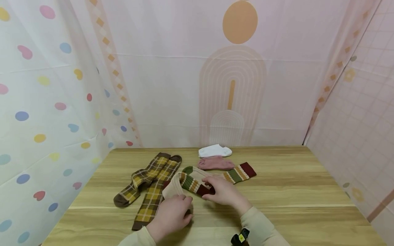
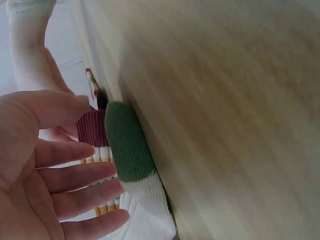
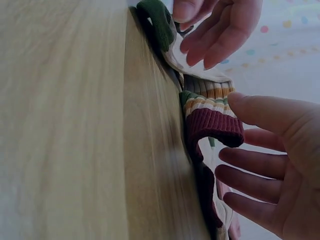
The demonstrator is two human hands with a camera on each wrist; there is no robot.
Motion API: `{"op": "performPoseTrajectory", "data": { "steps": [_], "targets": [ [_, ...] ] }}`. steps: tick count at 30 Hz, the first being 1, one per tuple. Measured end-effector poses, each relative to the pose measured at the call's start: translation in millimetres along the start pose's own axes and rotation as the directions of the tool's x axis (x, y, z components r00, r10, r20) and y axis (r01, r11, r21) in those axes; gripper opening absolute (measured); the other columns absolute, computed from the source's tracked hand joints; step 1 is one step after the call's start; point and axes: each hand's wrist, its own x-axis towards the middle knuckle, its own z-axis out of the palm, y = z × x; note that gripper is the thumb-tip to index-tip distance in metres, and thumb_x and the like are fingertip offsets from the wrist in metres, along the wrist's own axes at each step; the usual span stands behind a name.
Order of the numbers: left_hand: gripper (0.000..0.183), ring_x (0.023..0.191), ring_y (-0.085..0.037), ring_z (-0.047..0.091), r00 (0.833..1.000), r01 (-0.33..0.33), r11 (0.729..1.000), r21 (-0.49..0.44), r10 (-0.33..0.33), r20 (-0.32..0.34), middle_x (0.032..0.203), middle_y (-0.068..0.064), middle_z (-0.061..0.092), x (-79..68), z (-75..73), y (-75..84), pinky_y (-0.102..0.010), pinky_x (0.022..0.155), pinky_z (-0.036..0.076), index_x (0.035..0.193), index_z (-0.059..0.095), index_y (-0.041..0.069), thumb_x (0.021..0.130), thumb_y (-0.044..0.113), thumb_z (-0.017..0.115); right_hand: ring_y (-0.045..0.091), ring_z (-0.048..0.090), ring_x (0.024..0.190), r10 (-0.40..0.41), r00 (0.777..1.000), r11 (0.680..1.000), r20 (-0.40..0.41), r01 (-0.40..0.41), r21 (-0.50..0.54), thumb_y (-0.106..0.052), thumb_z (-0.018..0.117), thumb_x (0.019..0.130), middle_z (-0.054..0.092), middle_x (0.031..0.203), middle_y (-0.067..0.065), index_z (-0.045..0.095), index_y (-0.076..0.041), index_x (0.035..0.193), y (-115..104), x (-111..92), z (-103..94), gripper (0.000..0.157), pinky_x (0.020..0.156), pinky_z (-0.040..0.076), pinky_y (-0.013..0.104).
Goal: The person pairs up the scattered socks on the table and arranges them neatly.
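A ribbed sock, cream with green, orange and burgundy bands, lies bent over itself at the middle of the table. Beside its cream foot is my left hand; the left wrist view shows the fingers spread and fairly straight along the sock, near its green toe. My right hand is at the burgundy cuff, thumb tip right at the banded part and fingers loosely extended below. Behind them lies a matching striped sock, partly hidden by the first sock and my right hand.
Two brown and yellow plaid socks lie on the left, one overlapping the other. A pink ankle sock and a white ankle sock lie behind the striped ones. Patterned curtains stand behind the wooden table.
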Motion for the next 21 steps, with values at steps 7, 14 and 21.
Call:
{"op": "performPoseTrajectory", "data": {
  "steps": [7,14,21],
  "targets": [
    [0.032,0.061,-0.019,0.054,0.998,0.034,0.999,0.007,-0.034,0.047,0.073,0.000,0.053,-2.1,3.6,5.8,-0.034,0.043,0.041,0.086,0.059,0.014,0.076,0.032,0.083,0.023,0.061,0.112,0.009,1.000,1.000,0.015,-0.009,0.018,-0.027,0.076,0.089,0.066,0.121,0.009,0.063,-0.004,0.126,-1.0,2.5,2.7,0.046,0.095,0.049,0.039],
    [0.032,0.061,-0.021,0.053,0.997,0.063,0.997,0.041,-0.065,0.047,0.071,-0.003,0.051,-3.2,6.4,8.5,-0.035,0.043,0.041,0.081,0.057,0.011,0.072,0.026,0.084,0.018,0.063,0.100,0.008,1.000,1.000,0.004,-0.008,-0.006,-0.023,0.077,0.087,0.068,0.106,0.004,0.067,-0.007,0.111,0.5,5.4,8.0,0.030,0.088,0.051,0.035],
    [0.016,0.061,-0.022,0.053,0.996,0.079,0.995,0.057,-0.081,0.033,0.071,-0.004,0.052,-3.2,9.6,9.3,-0.034,0.044,0.043,0.077,0.058,0.008,0.074,0.002,0.073,0.013,0.062,0.091,-0.015,1.000,0.999,-0.006,0.015,-0.034,-0.016,0.075,0.088,0.068,0.095,-0.001,0.068,-0.011,0.098,0.9,8.4,9.1,0.013,0.083,0.051,0.033]
  ]
}}
